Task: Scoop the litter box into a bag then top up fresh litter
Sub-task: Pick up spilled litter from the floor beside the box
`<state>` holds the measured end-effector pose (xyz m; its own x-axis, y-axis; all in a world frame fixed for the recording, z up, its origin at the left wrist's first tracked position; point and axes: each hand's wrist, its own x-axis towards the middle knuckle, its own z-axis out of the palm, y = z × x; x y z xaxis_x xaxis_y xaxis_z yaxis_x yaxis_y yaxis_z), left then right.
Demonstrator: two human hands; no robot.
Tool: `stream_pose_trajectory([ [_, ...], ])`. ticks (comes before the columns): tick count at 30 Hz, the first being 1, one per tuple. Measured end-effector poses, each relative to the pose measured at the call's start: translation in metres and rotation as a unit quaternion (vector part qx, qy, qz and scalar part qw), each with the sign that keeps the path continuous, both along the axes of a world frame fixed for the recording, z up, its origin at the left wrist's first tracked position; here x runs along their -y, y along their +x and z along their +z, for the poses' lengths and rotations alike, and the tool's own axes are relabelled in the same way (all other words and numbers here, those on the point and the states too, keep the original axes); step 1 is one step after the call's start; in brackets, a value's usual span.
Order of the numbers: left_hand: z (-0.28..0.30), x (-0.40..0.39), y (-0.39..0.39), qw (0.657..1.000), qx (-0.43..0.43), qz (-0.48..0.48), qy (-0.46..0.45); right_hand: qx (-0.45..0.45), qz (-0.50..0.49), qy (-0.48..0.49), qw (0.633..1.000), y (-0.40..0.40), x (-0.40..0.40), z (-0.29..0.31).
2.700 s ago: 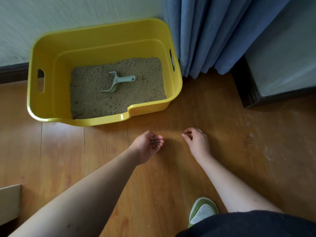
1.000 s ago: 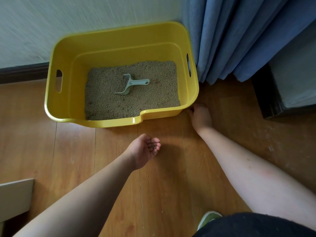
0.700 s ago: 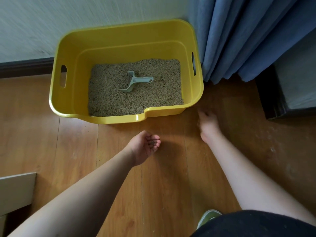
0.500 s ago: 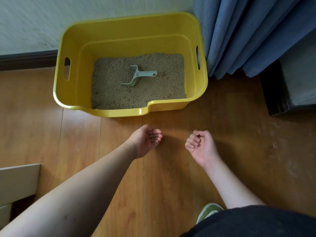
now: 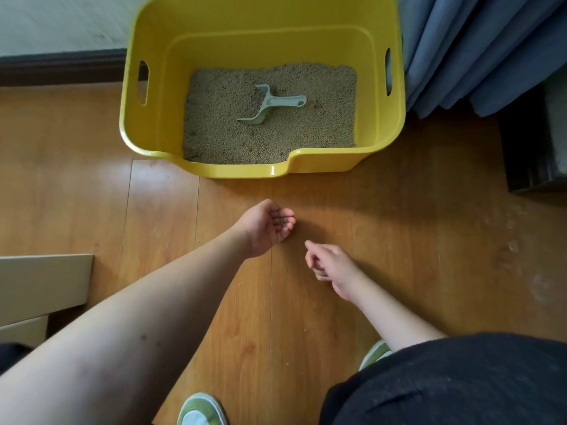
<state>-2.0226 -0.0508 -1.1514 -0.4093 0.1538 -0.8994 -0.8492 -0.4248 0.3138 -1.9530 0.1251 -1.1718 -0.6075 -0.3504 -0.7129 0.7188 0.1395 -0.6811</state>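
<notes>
Cardboard, pale and flat-edged (image 5: 43,286), is seen at the far left on the wooden plank floor (image 5: 399,240). Behind it, a dark skirting board (image 5: 61,67) is run along the foot of a light wall (image 5: 61,19).

Next to the right, a yellow plastic litter box (image 5: 135,127) with cut-out side handles is set on the floor against the wall. Its bottom is covered with tan granular litter (image 5: 221,133). A pale green plastic scoop (image 5: 270,105) is laid on the litter near the middle, blade to the left, handle to the right.

In front of the box, the left hand (image 5: 265,227) is held palm up and cupped just above the floor; a few dark granules (image 5: 280,222) are held in the curl of its fingers. Just to its right and nearer the body, the right hand (image 5: 333,266) is held with thumb and fingertips pinched together; whether anything is caught between them cannot be told. The two hands are near but apart. A few loose specks are scattered on the planks around them.

Below, green-and-white shoes (image 5: 199,409) and dark clothing (image 5: 460,384) are noted. At the far right, blue pleated curtains (image 5: 475,50) are hung beside the box, touching its right wall, with a dark piece of furniture (image 5: 527,148) past them.
</notes>
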Motion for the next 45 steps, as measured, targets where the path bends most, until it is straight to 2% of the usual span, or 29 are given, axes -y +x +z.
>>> stream_pose_trajectory([
  [3, 0.002, 0.003, 0.000, 1.000, 0.000, -0.003, -0.003, -0.143, 0.139, 0.136, 0.970, 0.003, 0.012, -0.005],
  [7, 0.003, 0.010, 0.002, 1.000, 0.003, -0.011, -0.005, -0.296, 0.330, 0.255, 0.859, 0.002, 0.022, -0.006],
  [9, 0.003, 0.013, 0.004, 1.000, 0.004, -0.014, -0.004, -0.337, 0.360, 0.283, 0.823, 0.003, 0.025, -0.006],
  [18, 0.005, 0.015, 0.007, 1.000, 0.001, -0.023, -0.007, -0.374, 0.355, 0.313, 0.798, 0.009, 0.033, -0.013],
  [19, 0.005, 0.015, 0.007, 1.000, -0.001, -0.026, -0.007, -0.356, 0.336, 0.303, 0.818, 0.008, 0.032, -0.010],
  [20, 0.006, 0.015, 0.007, 1.000, -0.003, -0.029, -0.005, -0.317, 0.293, 0.279, 0.858, 0.006, 0.029, -0.006],
  [22, 0.007, 0.014, 0.006, 0.999, -0.005, -0.035, 0.000, -0.193, 0.154, 0.196, 0.949, 0.001, 0.022, 0.000],
  [23, 0.008, 0.013, 0.005, 0.999, -0.006, -0.040, 0.001, -0.123, 0.070, 0.145, 0.979, 0.000, 0.018, 0.002],
  [24, 0.008, 0.011, 0.005, 0.999, -0.007, -0.047, -0.001, -0.057, -0.017, 0.085, 0.995, 0.000, 0.014, 0.003],
  [25, 0.008, 0.008, 0.004, 0.999, -0.006, -0.054, -0.002, 0.002, -0.105, 0.016, 0.994, 0.000, 0.010, 0.003],
  [27, 0.009, 0.002, 0.002, 0.998, -0.003, -0.061, -0.001, 0.090, -0.239, -0.106, 0.961, -0.001, 0.003, 0.005],
  [29, 0.010, -0.006, -0.001, 0.998, -0.003, -0.066, 0.001, 0.140, -0.297, -0.169, 0.929, -0.003, -0.003, 0.009],
  [31, 0.012, -0.012, -0.003, 0.997, -0.006, -0.077, 0.000, 0.156, -0.316, -0.204, 0.914, -0.002, -0.007, 0.010],
  [35, 0.019, -0.023, -0.008, 0.992, -0.016, -0.125, -0.011, 0.117, -0.263, -0.183, 0.940, 0.000, -0.014, 0.014],
  [37, 0.023, -0.029, -0.008, 0.991, -0.020, -0.133, -0.014, 0.128, -0.277, -0.191, 0.933, -0.002, -0.014, 0.018],
  [40, 0.033, -0.036, -0.003, 0.996, -0.012, -0.090, -0.015, 0.152, -0.312, -0.203, 0.916, -0.003, -0.017, 0.035],
  [43, 0.052, -0.047, 0.007, 1.000, -0.006, -0.024, -0.013, 0.161, -0.336, -0.158, 0.915, -0.002, -0.017, 0.065],
  [45, 0.067, -0.059, 0.010, 0.999, -0.009, 0.034, -0.004, 0.155, -0.408, -0.134, 0.890, -0.006, -0.014, 0.082],
])
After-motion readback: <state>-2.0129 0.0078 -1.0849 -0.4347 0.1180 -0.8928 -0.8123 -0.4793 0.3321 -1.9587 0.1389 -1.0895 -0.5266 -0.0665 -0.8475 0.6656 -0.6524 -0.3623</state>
